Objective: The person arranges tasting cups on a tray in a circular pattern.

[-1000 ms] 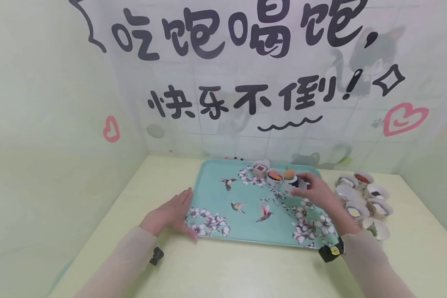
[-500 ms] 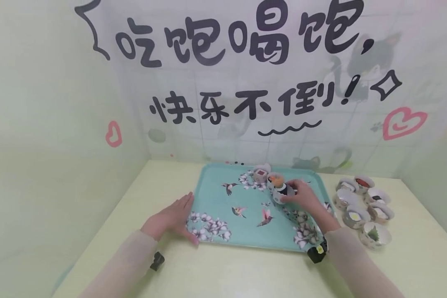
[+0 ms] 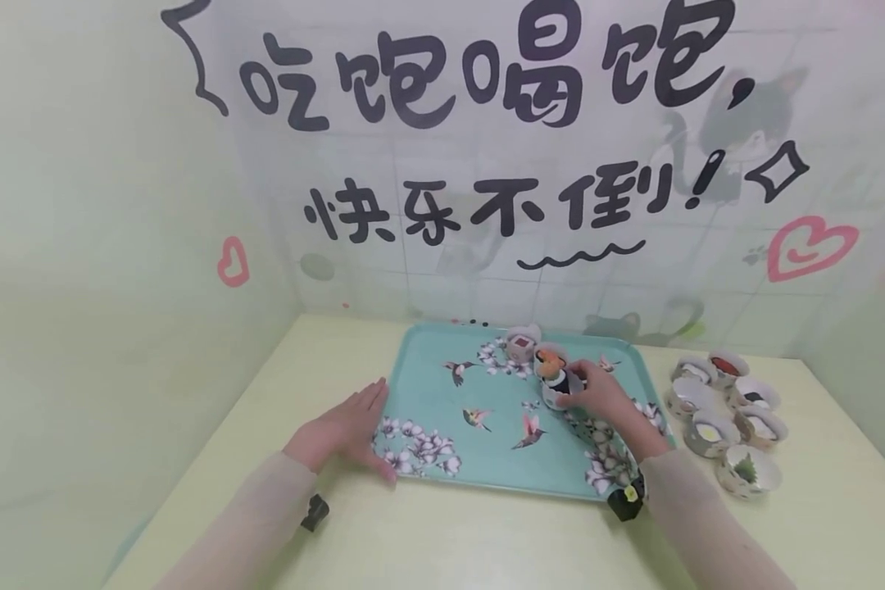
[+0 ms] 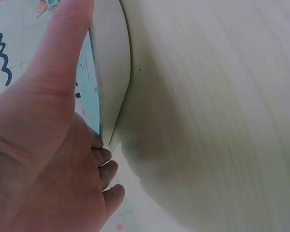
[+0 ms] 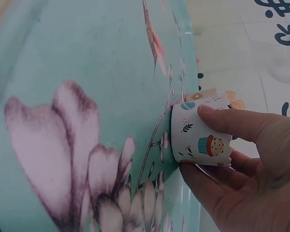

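My right hand holds a patterned paper cupcake cup between thumb and fingers, low over the teal tray. Inside that cup sits a sushi piece with an orange top and a black wrap. Right behind it, partly covered, is a second cup on the tray. A third cup with a red-centred white piece stands behind that one to the left. At the tray's front left corner my left hand rests on the rim, fingers extended along the left side, thumb along the front.
Several more paper cups with food pieces cluster on the table right of the tray. A printed wall sheet hangs behind the table, and pale side panels flank it.
My right hand has brought the cup left and toward me, from beside the second cup to in front of it, hardly moving in the last half second. My left hand stays at the tray corner.
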The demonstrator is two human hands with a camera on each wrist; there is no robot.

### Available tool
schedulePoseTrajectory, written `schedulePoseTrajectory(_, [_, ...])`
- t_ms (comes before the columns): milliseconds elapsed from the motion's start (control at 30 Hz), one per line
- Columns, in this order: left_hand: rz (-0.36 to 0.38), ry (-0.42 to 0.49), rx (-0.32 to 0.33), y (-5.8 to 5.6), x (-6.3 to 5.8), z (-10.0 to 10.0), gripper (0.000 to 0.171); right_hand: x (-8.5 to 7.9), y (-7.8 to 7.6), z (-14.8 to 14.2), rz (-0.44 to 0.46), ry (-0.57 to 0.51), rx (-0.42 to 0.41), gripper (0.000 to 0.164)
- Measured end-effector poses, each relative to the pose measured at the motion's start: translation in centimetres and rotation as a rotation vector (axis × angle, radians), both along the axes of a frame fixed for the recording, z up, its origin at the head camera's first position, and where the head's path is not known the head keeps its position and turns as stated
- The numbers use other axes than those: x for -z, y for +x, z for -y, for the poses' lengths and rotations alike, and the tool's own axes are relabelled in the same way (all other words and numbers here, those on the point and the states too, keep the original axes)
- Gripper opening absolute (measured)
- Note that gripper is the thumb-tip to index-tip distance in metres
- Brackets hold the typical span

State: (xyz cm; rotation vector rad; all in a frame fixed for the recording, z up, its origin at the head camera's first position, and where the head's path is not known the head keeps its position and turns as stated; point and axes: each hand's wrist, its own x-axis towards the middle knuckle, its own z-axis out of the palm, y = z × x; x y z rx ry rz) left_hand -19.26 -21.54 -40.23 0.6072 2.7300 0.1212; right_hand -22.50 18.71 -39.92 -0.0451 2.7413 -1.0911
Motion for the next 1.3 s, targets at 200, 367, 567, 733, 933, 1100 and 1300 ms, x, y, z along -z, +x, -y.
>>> schedulePoseTrajectory(200, [0.005,-0.003,-0.007,-0.1,0.0,-0.2,0.150,0.1,-0.1,0.0,0.000,0.011,0.004,0.065])
schedulePoseTrajectory(367, [0.007,-0.003,-0.003,-0.3,-0.1,-0.3,0.150,-0.1,0.2,-0.1,-0.007,0.006,-0.003,0.066])
schedulePoseTrajectory(567, [0.005,-0.008,-0.007,-0.4,-0.2,-0.4,0.151,-1.2,0.7,-0.6,-0.030,-0.046,-0.020,0.065])
schedulePoseTrajectory(733, [0.007,-0.014,-0.001,-0.2,-0.2,-0.4,0.151,-1.8,1.3,-1.1,-0.038,-0.062,-0.016,0.066])
schedulePoseTrajectory(933, [0.004,-0.017,-0.006,0.0,-0.2,-0.3,0.150,-2.6,2.3,-2.2,-0.083,-0.109,-0.036,0.064])
schedulePoseTrajectory(1100, [0.017,-0.008,-0.001,0.1,-0.2,-0.5,0.149,-3.7,3.6,-4.0,-0.094,-0.127,-0.060,0.064])
schedulePoseTrajectory(1300, [-0.003,-0.033,0.008,-0.1,-0.1,-0.7,0.151,-5.0,4.9,-6.4,-0.127,-0.118,-0.067,0.064])
